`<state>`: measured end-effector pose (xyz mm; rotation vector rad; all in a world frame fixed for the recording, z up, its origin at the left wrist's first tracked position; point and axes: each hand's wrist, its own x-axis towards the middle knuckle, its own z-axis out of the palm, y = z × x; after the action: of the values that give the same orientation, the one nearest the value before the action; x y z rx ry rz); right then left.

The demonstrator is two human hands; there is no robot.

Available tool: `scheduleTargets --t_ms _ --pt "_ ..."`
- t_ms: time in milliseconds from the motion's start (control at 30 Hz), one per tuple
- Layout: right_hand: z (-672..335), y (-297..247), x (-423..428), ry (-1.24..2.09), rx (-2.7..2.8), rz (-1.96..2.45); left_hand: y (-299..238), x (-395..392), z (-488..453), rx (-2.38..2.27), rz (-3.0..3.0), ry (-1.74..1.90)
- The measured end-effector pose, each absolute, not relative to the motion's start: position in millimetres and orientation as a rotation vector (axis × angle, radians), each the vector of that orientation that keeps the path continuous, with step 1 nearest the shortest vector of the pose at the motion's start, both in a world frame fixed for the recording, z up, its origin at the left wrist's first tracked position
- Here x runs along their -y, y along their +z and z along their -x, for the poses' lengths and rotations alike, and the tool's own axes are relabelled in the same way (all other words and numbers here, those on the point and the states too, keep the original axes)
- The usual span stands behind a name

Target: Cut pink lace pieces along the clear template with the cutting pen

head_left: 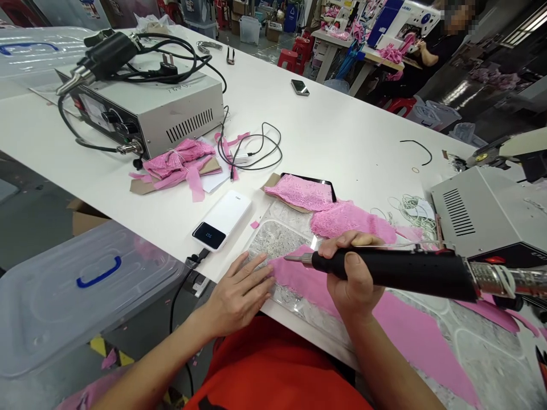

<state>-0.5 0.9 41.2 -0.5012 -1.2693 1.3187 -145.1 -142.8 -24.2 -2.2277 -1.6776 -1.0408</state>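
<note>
My right hand (356, 279) is wrapped round a thick black handpiece (393, 267) with a tapered metal tip. The tip points left and lies over a long strip of pink fabric (410, 324); whether it touches the cloth I cannot tell. Under the strip is a clear, grey-patterned mat (277, 236) near the table's front edge. My left hand (243, 290) lies open, fingers stretched out, its fingertips at the strip's left end. Beyond my right hand lie pink textured fabric pieces (350, 219), another of them (299, 191) on cardboard over a dark flat device.
A white power bank (222, 219) with a cable stands left of the mat. Grey vented control boxes (171, 108) (482, 210) stand left and right. A lidded plastic bin (85, 296) is below the table's left edge. Behind, a person (444, 51) sits at a sewing machine (399, 23).
</note>
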Motion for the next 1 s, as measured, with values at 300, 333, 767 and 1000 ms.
scheduleTargets --t_ms 300,333,767,1000 --pt "2 37 2 1.320 1.322 0.494 -24 144 146 1.670 2.240 -1.030" --pt "2 37 2 1.316 1.323 0.502 -24 144 146 1.670 2.241 -1.028" --pt "11 39 14 1.387 1.348 0.468 -25 145 146 1.655 2.222 -1.042" --pt "12 36 17 1.452 1.343 0.399 -24 144 145 1.651 2.219 -1.060"
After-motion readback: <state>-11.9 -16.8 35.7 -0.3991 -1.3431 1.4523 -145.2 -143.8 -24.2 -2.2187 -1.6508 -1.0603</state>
